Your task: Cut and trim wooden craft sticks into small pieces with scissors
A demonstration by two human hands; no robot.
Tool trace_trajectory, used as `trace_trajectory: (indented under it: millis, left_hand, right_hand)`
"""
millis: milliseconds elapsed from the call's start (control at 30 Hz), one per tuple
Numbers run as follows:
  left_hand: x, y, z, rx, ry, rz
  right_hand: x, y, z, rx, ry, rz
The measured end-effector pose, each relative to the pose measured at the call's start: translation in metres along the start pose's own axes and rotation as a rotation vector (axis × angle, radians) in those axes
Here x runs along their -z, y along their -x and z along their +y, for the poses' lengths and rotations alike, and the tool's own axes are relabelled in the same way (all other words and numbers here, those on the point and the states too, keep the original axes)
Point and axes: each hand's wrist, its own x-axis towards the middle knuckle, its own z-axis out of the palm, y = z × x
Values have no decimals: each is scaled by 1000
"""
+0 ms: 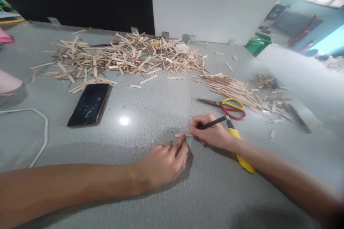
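A small, pale, flat wooden stick [178, 135] lies on the grey, textured tabletop [150, 114], its right part hidden by fingers; any marks on it are too small to read. Just below the stick, the left hand [165, 161] sets a fingertip on it, other fingers curled; whether they pinch or merely press, I cannot tell. Just right of the stick, the right hand [208, 130] grasps a slim black pen [213, 122], whose tip is hidden.

Farther right of the stick, a yellow-handled cutter [245, 164] passes beneath the right forearm, its middle covered. Above and right of the stick lie metal scissors with yellow and red handles [224, 103]; well above it spreads a heap of pale wooden sticks [129, 57], many overlapping. Well left sits a black smartphone [90, 103], and beyond that a white cable [45, 128], cut off by the frame.
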Motion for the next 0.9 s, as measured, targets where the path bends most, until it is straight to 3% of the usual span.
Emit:
trace_trajectory:
  millis: [900]
  left_hand:
    - [0, 0, -1, 0, 13, -18]
  right_hand:
    - [1, 2, -6, -52, -29, -1]
